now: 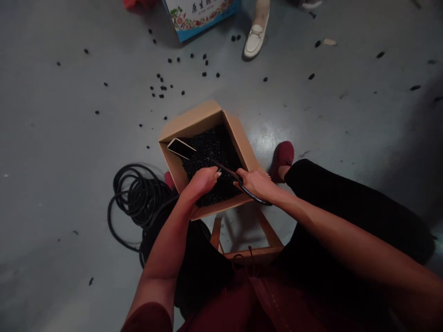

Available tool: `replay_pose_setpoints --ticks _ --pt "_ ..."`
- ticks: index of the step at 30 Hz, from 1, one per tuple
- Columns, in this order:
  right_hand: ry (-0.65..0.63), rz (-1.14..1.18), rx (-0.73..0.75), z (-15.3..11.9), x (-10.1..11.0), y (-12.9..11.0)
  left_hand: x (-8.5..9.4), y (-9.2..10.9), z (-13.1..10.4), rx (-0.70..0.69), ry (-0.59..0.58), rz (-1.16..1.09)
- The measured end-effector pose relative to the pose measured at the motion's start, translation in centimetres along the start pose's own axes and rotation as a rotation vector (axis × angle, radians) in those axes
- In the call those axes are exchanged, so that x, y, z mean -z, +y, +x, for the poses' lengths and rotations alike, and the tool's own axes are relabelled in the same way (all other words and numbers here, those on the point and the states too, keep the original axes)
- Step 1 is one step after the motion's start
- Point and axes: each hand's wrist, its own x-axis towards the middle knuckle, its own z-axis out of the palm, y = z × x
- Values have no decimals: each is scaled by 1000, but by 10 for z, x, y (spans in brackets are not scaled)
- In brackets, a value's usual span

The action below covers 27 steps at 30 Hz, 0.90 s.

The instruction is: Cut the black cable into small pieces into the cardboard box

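right hand (255, 181) grips a dark slender tool (226, 169) above the open cardboard box (242, 142); left hand (205, 180) curls beside it, whether pinching anything unclear. black pieces (204, 138) lie inside, a dark rectangular object (181, 148) at far left. coiled black hose (136, 196) sits left of the box.

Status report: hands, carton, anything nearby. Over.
Right hand gripping scissors-like tool. Left hand curled, contents unclear. Both above cardboard carton, black pieces inside. Nearby: pale-rimmed rectangle, coiled hose.

I'm seeing a tan box (242, 143), black pieces (204, 146), black tubing (138, 196), my red shoe (285, 154), a blue-and-white carton (199, 28) showing multicoloured print (181, 19)
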Motion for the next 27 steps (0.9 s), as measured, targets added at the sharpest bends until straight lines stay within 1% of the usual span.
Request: replay_pose_setpoints --ticks 3,5,8,12,15,18,20,23,27 --pt "-7 -5 -19 1 3 2 1 3 0 6 -34 60" --pt "4 12 -33 3 5 5 4 6 -1 19 -26 -7" --pt "56 94 -52 8 9 12 9 9 -2 8 44 -166" --pt "197 322 -13 17 11 22 11 7 -2 -12 136 -411" --pt "290 560 22 17 15 22 9 6 -2 -15 153 -595" --pt "292 770 15 13 23 16 6 8 -2 -43 126 -742" --pt "269 848 9 9 27 13 5 10 -2 -67 133 -820" --pt "290 840 49 7 27 12 7 14 -2 -101 170 -870" --pt "335 741 101 6 25 14 15 17 -2 -76 268 -824"
